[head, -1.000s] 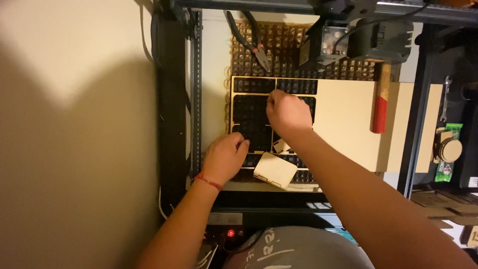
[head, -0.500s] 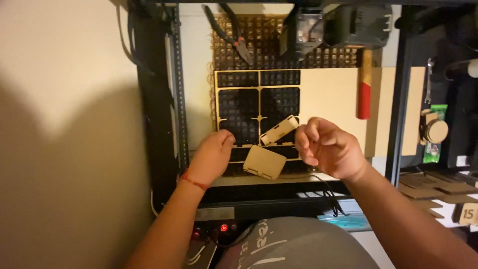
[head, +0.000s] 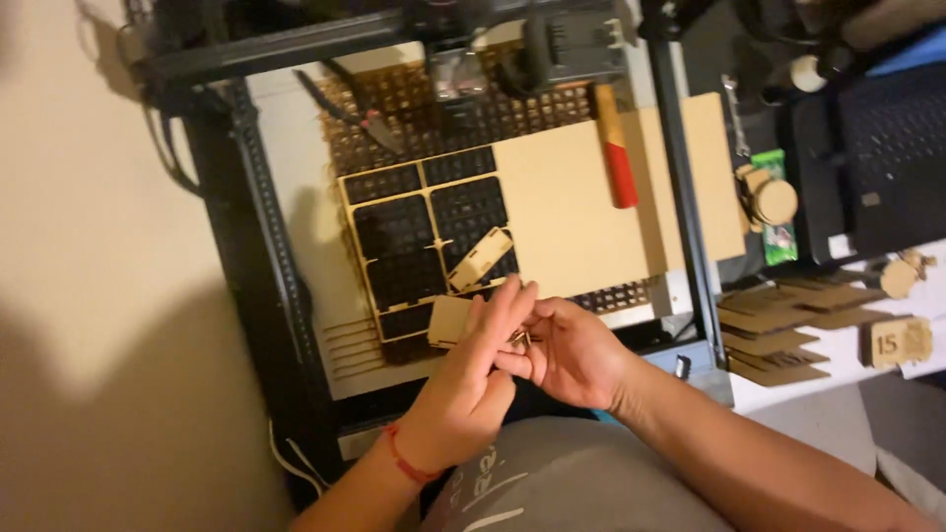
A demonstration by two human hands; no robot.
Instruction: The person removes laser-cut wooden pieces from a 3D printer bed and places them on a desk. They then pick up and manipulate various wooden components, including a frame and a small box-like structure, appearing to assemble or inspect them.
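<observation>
i am pinching tiny pale wooden slivers (head: 520, 338) between my left hand (head: 471, 386) fingers over my cupped, half-open right hand (head: 572, 353), palm directly beneath them.

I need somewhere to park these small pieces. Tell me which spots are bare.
Bare: the uncut plywood sheet between the cut-out grid and the red-handled tool. Crowded: the grid, with a loose wooden piece, and the stacked wooden parts at right.
</observation>
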